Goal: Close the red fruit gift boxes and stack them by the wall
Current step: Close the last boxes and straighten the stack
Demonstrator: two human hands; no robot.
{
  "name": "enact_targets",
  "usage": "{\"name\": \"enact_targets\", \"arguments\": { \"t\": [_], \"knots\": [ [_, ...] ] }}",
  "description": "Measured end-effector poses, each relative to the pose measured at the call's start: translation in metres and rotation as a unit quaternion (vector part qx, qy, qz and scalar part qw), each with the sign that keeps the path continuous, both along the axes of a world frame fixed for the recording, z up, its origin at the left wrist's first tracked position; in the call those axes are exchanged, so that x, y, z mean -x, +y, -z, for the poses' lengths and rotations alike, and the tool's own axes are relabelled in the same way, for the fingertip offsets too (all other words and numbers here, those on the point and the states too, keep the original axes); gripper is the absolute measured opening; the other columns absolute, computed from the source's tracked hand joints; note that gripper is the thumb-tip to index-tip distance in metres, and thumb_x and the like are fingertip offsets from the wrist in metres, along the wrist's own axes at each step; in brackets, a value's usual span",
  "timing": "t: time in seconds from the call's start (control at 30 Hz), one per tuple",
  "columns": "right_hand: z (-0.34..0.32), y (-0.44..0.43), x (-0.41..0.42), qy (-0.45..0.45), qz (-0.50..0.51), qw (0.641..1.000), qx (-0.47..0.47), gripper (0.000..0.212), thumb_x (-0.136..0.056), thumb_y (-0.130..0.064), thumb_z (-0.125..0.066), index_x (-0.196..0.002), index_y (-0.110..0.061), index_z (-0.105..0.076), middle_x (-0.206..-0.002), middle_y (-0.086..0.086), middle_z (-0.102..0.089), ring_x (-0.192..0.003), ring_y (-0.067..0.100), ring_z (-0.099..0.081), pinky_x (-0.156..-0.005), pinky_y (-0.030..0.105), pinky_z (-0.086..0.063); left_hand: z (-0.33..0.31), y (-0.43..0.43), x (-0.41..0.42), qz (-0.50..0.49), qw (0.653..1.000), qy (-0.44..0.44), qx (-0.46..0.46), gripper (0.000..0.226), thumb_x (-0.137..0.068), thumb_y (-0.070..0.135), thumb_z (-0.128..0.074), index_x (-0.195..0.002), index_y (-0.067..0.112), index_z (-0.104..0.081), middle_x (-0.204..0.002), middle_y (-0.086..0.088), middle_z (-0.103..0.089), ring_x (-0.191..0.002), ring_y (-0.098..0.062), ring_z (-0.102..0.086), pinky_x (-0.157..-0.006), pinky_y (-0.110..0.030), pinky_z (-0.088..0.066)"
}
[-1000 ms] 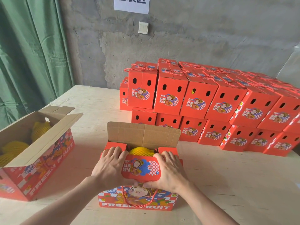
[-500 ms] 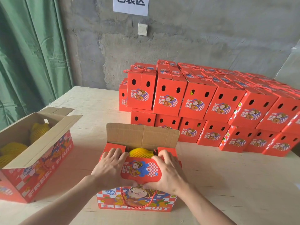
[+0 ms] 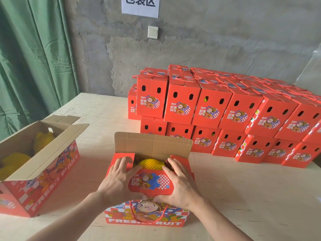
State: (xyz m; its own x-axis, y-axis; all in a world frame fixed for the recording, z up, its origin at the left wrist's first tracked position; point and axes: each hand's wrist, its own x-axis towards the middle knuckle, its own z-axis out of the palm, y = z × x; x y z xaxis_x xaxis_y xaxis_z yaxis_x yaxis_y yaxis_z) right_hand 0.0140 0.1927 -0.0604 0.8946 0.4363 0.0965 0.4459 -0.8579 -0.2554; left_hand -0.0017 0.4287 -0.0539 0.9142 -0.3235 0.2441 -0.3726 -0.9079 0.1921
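Red flap (image 3: 151,184) (two boxes (image 3: 145,218) (image 3: 34,193) stand open) lies pressed under left hand (image 3: 116,181) and right hand (image 3: 180,185), fingers straight.

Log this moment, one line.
step: closing box | left hand: pressing front flap | right hand: pressing front flap | rear flap: upright | fruit: visible | stack: by wall

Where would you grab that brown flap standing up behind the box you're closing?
Probably take the back flap by its free top edge, from above. It stands upright, hinged along the box's far wall, so pulling that edge folds it toward you.
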Motion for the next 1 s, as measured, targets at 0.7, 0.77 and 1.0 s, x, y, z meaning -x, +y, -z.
{"name": "enact_targets", "arguments": {
  "t": [0.7,0.77,1.0],
  "knots": [
    [-0.002,-0.008,-0.002,0.079,0.002,0.994,0.07,0.079,-0.077,-0.081,-0.007,-0.145,-0.046,0.012,-0.151,-0.002,0.033,-0.139,0.023,0.033,-0.11,0.038,0.023,0.018,0.006,-0.015,-0.027,0.995,0.087,0.03,0.048,-0.1,0.047,-0.019,-0.146,0.038,-0.03,-0.159,0.0,-0.005,-0.148,-0.017,-0.002,-0.117,-0.03,0.003],
    [-0.005,-0.004,-0.002,0.053,0.038,0.998,-0.021,0.056,-0.097,-0.058,-0.019,-0.149,-0.044,-0.002,-0.158,-0.004,0.015,-0.147,0.019,0.014,-0.115,0.033,0.01,0.015,0.004,-0.019,-0.044,0.994,0.058,0.084,0.039,-0.102,0.036,-0.034,-0.138,0.032,-0.048,-0.156,0.0,-0.024,-0.145,-0.014,-0.019,-0.117,-0.026,-0.009],
    [-0.031,0.006,-0.021,-0.087,0.092,0.991,-0.049,0.118,-0.082,0.0,-0.063,-0.139,-0.031,0.036,-0.146,-0.001,0.045,-0.144,0.034,-0.014,-0.091,0.033,-0.051,0.01,-0.002,-0.022,-0.119,0.982,0.001,0.147,0.025,-0.097,0.027,-0.05,-0.115,0.023,-0.067,-0.128,0.002,-0.062,-0.115,-0.017,-0.054,-0.091,-0.028,-0.042]
  ]
}}
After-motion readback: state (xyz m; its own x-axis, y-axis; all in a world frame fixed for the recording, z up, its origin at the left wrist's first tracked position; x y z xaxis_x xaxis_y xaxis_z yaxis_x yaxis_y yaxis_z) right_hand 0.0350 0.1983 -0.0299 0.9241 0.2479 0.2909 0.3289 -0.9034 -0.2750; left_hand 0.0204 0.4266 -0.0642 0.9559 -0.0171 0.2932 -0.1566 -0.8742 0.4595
